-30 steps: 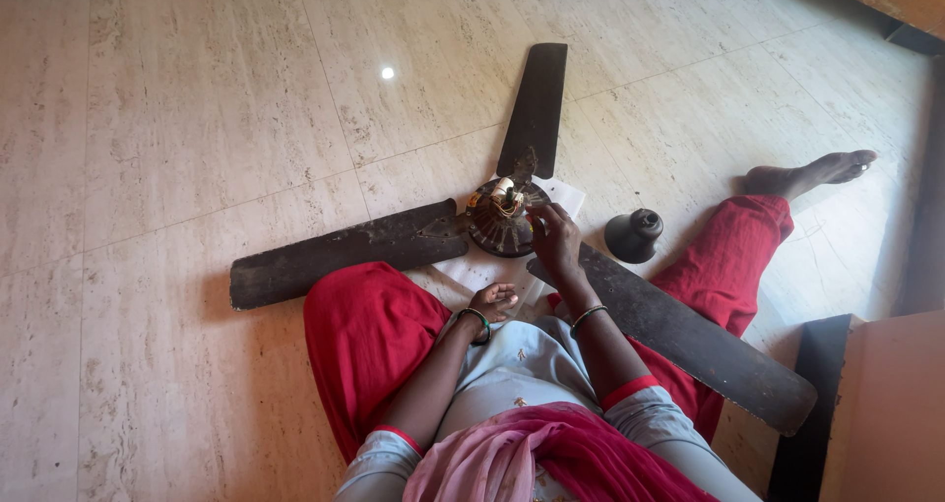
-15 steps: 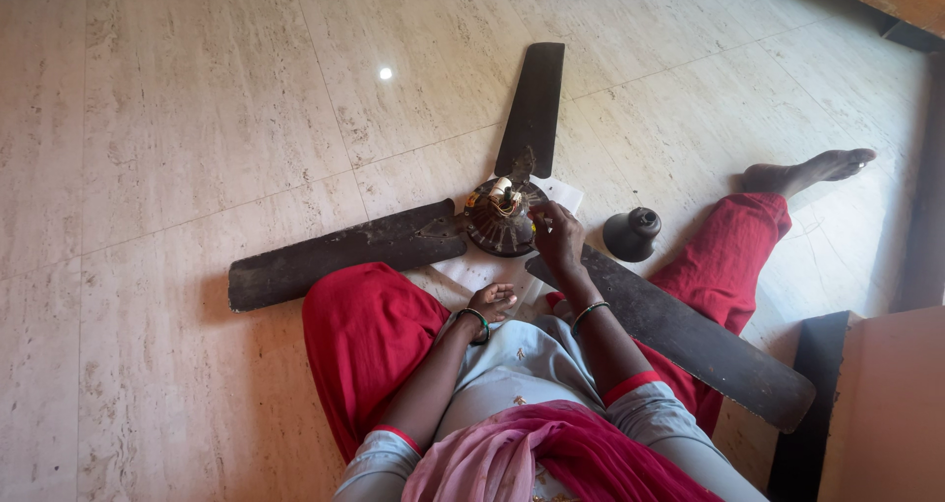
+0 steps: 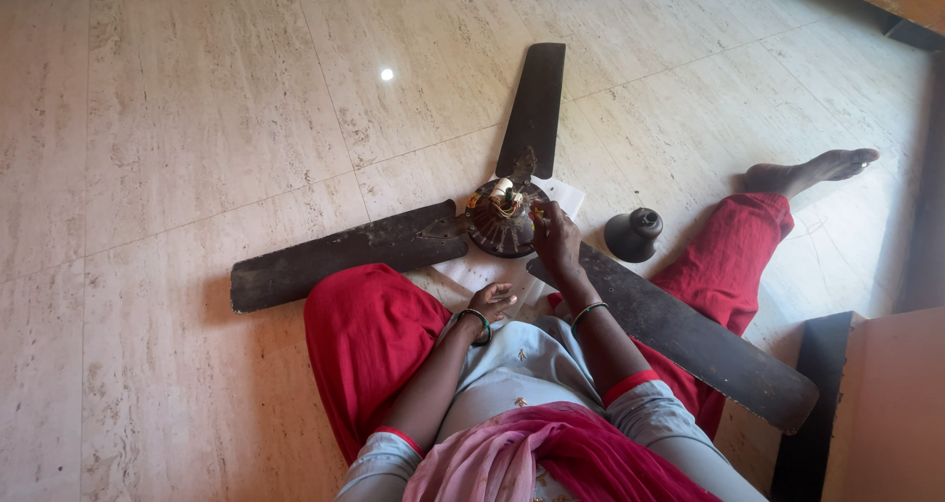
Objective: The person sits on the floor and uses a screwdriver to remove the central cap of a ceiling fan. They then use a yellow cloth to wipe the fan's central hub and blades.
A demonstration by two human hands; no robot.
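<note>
My right hand point(image 3: 554, 238) at the fan motor point(image 3: 504, 219), left hand point(image 3: 492, 300) waiting in my lap.

My right fingers pinch together on the motor's rim at about 3 o'clock, on something too small to make out. My left hand rests half curled and empty at 6 o'clock, near paper point(image 3: 472, 266) spread under the motor, likely to spare the floor point(image 3: 197, 118). Three dark blades point(image 3: 340, 256) lie flat, steadying the fan; a black cap point(image 3: 633, 234) stands at 3 o'clock.
</note>
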